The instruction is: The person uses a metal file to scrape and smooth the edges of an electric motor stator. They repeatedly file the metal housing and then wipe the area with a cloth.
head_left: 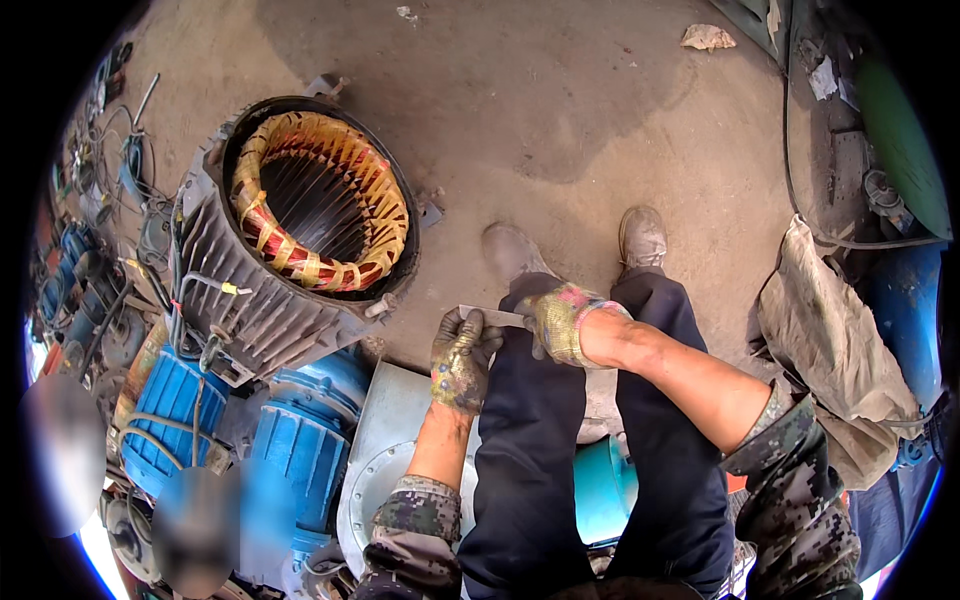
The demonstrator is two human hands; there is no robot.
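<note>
Above my left thigh, both hands grip a short, flat, pale strip [492, 316] that looks like card or thin plate; its exact kind is unclear. My left hand [462, 362], in a grimy patterned work glove, pinches the strip's left end. The right end sits in the fingers of my right hand [562, 322], gloved the same way. Left of my hands stands a large open motor housing [270, 300] with grey cooling fins. Its ring of taped red and yellow windings [385, 225] faces up, and loose cable leads [215, 285] hang at its side. Neither hand touches it.
Blue finned motors [300, 440] and a grey round-flanged part [380, 480] stand close on my left. A turquoise cylinder [603, 488] lies between my legs. To the right, brown cloth [835, 330] drapes beside a blue drum [905, 310], with a black cable [788, 150] along the floor.
</note>
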